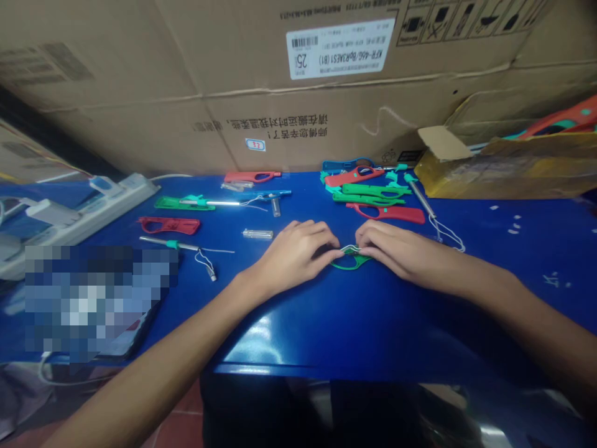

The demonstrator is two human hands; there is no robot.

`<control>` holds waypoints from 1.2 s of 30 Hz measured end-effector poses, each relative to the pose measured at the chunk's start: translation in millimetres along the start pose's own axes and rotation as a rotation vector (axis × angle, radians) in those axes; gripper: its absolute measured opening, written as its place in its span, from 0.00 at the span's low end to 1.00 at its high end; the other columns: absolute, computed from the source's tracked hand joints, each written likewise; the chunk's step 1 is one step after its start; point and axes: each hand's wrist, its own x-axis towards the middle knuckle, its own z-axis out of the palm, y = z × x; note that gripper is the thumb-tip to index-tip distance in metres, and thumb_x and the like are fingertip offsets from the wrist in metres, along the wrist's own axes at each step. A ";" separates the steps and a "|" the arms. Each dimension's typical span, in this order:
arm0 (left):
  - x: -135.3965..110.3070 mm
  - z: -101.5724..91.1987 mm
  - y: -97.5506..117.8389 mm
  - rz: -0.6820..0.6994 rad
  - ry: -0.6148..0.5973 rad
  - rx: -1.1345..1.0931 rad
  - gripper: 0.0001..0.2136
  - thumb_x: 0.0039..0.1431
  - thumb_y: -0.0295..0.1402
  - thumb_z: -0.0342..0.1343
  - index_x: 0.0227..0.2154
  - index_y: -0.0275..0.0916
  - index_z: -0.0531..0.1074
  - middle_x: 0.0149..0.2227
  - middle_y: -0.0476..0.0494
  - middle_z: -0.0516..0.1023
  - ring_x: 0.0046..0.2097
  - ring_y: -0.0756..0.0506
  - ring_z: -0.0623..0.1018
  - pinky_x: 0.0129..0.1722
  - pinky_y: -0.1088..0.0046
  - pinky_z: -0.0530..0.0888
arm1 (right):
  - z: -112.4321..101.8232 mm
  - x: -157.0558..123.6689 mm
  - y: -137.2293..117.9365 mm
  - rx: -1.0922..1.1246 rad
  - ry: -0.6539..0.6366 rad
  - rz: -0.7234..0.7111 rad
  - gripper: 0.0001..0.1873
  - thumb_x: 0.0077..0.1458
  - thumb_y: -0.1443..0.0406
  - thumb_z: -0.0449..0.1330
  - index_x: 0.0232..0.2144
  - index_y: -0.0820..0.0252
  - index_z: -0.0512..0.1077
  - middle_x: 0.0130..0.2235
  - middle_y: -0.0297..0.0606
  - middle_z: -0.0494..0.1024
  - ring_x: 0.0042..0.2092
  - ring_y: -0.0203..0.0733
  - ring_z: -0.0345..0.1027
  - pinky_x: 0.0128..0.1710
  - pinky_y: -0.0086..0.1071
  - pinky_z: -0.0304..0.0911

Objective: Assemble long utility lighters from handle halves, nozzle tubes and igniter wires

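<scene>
My left hand (pixel 305 250) and my right hand (pixel 394 250) meet near the middle of the blue table, fingers pinched together. Both grip a green lighter casing (pixel 361 259) that lies low over the tabletop, its trigger loop showing beneath the fingertips. Thin white wires (pixel 351 247) run along the casing between my two hands. Most of the casing is hidden by the fingers. Just beyond lie a red casing (pixel 405 214) and green casings (pixel 368 191). A clear plastic lighter tank (pixel 258 234) sits left of my left hand.
Metal lighter tubes with wires (pixel 170 244) and a dark red casing (pixel 171 225) lie to the left. A power strip (pixel 125 193) and a pixelated device (pixel 97 305) are farther left. A large cardboard box (pixel 186 56) stands behind; a taped carton (pixel 513 168) holds red parts at right.
</scene>
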 end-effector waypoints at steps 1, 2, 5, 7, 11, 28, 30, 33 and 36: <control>0.2 1.2 0.4 -0.004 0.004 0.010 0.12 0.73 0.39 0.50 0.43 0.39 0.77 0.45 0.44 0.80 0.48 0.44 0.78 0.48 0.65 0.68 | 0.1 0.2 -0.4 0.001 -0.001 -0.003 0.14 0.71 0.56 0.47 0.37 0.56 0.66 0.42 0.43 0.74 0.43 0.46 0.69 0.46 0.43 0.66; 0.4 2.2 0.8 -0.010 0.009 0.022 0.12 0.73 0.38 0.50 0.42 0.39 0.77 0.44 0.45 0.79 0.47 0.44 0.78 0.47 0.65 0.68 | 0.1 0.3 -0.9 0.000 -0.003 -0.006 0.14 0.71 0.56 0.47 0.37 0.56 0.66 0.42 0.43 0.74 0.43 0.46 0.69 0.46 0.44 0.66; 1.0 4.1 2.0 -0.014 0.015 0.057 0.10 0.72 0.36 0.51 0.42 0.38 0.77 0.42 0.45 0.79 0.45 0.45 0.78 0.44 0.67 0.68 | -0.8 0.3 -2.5 -0.016 -0.022 -0.016 0.13 0.72 0.57 0.47 0.39 0.56 0.65 0.43 0.43 0.73 0.44 0.47 0.68 0.48 0.44 0.65; 1.3 4.4 2.2 0.002 0.017 0.091 0.10 0.71 0.35 0.52 0.41 0.37 0.77 0.42 0.45 0.79 0.43 0.46 0.78 0.43 0.67 0.68 | -1.6 0.0 -3.1 -0.029 -0.033 -0.028 0.13 0.72 0.58 0.46 0.39 0.56 0.66 0.44 0.44 0.72 0.45 0.47 0.67 0.49 0.45 0.65; 0.8 3.1 1.7 0.088 0.023 0.203 0.11 0.73 0.35 0.50 0.42 0.37 0.77 0.41 0.45 0.80 0.43 0.45 0.79 0.44 0.66 0.66 | -2.2 -0.7 -1.0 -0.030 -0.052 -0.063 0.15 0.73 0.56 0.45 0.40 0.56 0.67 0.45 0.43 0.70 0.45 0.45 0.67 0.50 0.44 0.64; 1.8 16.2 6.2 0.132 0.150 0.297 0.08 0.70 0.31 0.53 0.37 0.38 0.77 0.35 0.49 0.79 0.35 0.49 0.78 0.39 0.68 0.66 | -1.9 -1.7 6.1 -0.017 -0.051 -0.079 0.17 0.72 0.55 0.47 0.40 0.56 0.71 0.47 0.41 0.71 0.45 0.42 0.69 0.49 0.38 0.64; 1.9 18.1 6.7 0.112 0.168 0.295 0.08 0.70 0.32 0.52 0.38 0.38 0.77 0.35 0.49 0.79 0.33 0.49 0.77 0.34 0.69 0.65 | -2.3 -1.6 4.4 -0.019 -0.041 -0.083 0.17 0.72 0.56 0.48 0.39 0.57 0.72 0.47 0.41 0.72 0.45 0.42 0.70 0.49 0.37 0.64; 1.4 19.0 6.3 0.114 0.186 0.289 0.08 0.70 0.33 0.53 0.39 0.39 0.77 0.35 0.50 0.78 0.32 0.48 0.77 0.30 0.70 0.64 | -2.7 -1.6 1.7 -0.032 -0.017 -0.071 0.15 0.71 0.56 0.50 0.39 0.57 0.72 0.46 0.41 0.74 0.45 0.43 0.71 0.49 0.37 0.64; 0.6 17.4 5.7 0.145 0.176 0.294 0.08 0.70 0.33 0.53 0.37 0.38 0.77 0.36 0.49 0.78 0.33 0.48 0.77 0.29 0.71 0.65 | -2.6 -1.5 -0.5 -0.051 0.008 -0.049 0.14 0.70 0.56 0.52 0.43 0.58 0.72 0.45 0.42 0.75 0.45 0.44 0.71 0.47 0.37 0.66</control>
